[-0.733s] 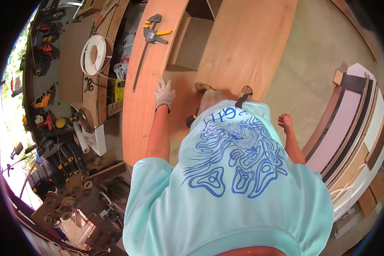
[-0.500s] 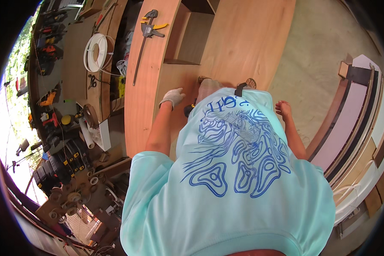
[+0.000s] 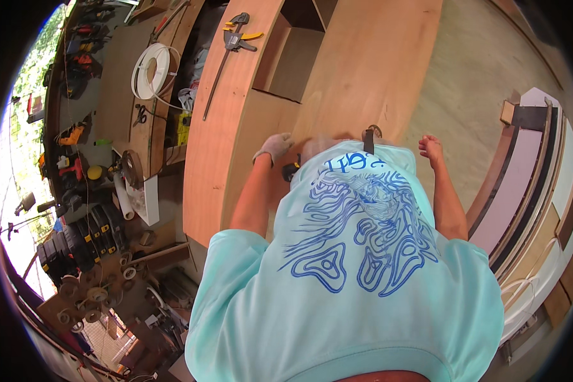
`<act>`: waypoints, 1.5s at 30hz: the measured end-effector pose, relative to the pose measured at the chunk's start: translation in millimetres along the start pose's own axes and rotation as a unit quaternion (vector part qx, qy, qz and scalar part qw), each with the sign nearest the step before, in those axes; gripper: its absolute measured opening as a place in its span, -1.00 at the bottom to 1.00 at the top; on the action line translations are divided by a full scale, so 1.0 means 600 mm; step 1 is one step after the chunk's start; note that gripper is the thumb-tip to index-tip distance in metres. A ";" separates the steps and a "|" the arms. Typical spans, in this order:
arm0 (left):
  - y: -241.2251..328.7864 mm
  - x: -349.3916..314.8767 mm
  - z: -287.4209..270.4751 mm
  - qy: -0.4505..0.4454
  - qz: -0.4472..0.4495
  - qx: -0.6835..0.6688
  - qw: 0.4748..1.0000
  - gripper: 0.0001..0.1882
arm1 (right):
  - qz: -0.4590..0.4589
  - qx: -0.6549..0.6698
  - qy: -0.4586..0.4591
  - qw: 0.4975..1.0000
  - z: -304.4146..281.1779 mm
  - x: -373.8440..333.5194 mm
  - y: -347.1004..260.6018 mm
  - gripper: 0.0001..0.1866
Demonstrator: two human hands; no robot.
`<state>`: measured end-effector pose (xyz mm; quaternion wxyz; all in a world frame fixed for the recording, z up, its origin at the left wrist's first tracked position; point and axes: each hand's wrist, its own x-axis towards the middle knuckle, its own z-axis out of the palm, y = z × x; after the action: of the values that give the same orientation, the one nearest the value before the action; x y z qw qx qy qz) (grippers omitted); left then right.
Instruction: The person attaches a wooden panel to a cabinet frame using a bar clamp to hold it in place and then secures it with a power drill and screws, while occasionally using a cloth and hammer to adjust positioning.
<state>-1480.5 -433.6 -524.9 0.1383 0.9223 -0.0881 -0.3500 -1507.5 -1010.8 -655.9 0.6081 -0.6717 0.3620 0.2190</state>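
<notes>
My left hand (image 3: 275,148), in a pale work glove, hangs beside the inner face of a long wooden cabinet (image 3: 213,184), its fingers loosely stretched and holding nothing. Whether it touches the wood I cannot tell. My bare right hand (image 3: 431,149) is out to the right over the floor, fingers curled in with nothing visible in them. A black-and-yellow tool (image 3: 291,170) shows at my left hip, partly hidden by my shirt. A bar clamp (image 3: 232,42) with yellow handles lies on the cabinet's narrow upper face, beyond my left hand.
An open compartment (image 3: 293,60) sits in the cabinet ahead, with a broad wooden panel (image 3: 369,63) beside it. At left, a bench holds a white coil (image 3: 151,71), scissors (image 3: 140,114) and power tools (image 3: 72,135). Stacked boards (image 3: 512,191) stand at right on the concrete floor (image 3: 471,83).
The cabinet and clamp have shifted slightly in view as I move. My left hand is a little farther right, and my right hand has swung slightly forward and right.
</notes>
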 end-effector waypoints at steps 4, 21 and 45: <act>-0.012 -0.037 0.089 0.001 -0.080 -0.154 0.985 -0.54 | 0.067 -0.033 0.029 0.997 -0.017 -0.046 0.093 -0.71; -0.153 -0.409 0.444 -0.036 -0.295 -0.513 0.805 -0.50 | 0.107 -0.160 -0.081 0.978 0.223 -0.233 0.191 -0.65; -0.224 -0.296 -0.004 0.391 -0.280 -0.067 0.874 -0.46 | 0.100 -0.195 -0.098 0.971 0.165 -0.189 0.109 -0.65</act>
<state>-1601.3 -260.2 -455.2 0.1194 0.9585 0.2587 0.0101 -1615.0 -889.1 -632.0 0.4728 -0.7132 0.3161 0.4098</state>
